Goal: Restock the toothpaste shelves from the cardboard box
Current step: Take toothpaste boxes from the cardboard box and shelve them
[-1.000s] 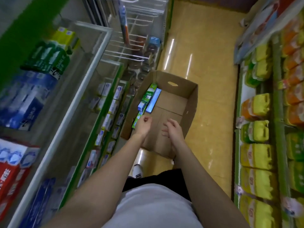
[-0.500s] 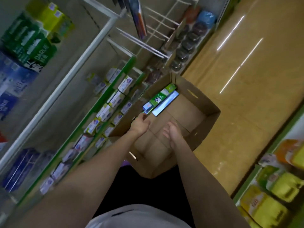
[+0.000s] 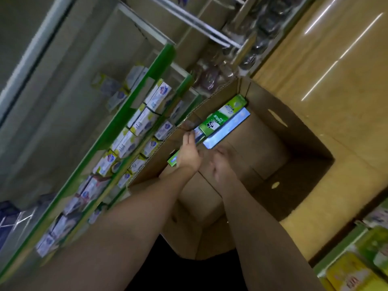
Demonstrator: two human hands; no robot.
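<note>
A: Where are your hands?

B: Both are down inside the box, which sits open on the floor against the shelf. Your left hand is at the box's left wall, fingers stretched out straight and lying against the near end of the cartons stacked there. It clasps nothing that you can see.

A: And the right?

B: Your right hand hovers over the bare cardboard bottom, just beside the left. It is blurred; the fingers look loose and hold nothing.

A: What stock is left?

B: A green carton leans along the left wall, with a blue carton flat beside it, touching it. Another green end pokes out below your left wrist. The rest of the box floor is plain cardboard flaps.

A: Anything in the way?

B: The box's left wall rises between the cartons and the shelf, and its corrugated rim runs right along the shelf's green edge. Your left forearm crosses that rim near the corner. The shelf tiers hold white toothpaste packs in rows, close together.

A: What else is around?

B: Wire hooks with dark packets hang beyond the box's far corner. Across the aisle, low on your right, lie yellow packs. Blue packs show blurred at the far left.
</note>
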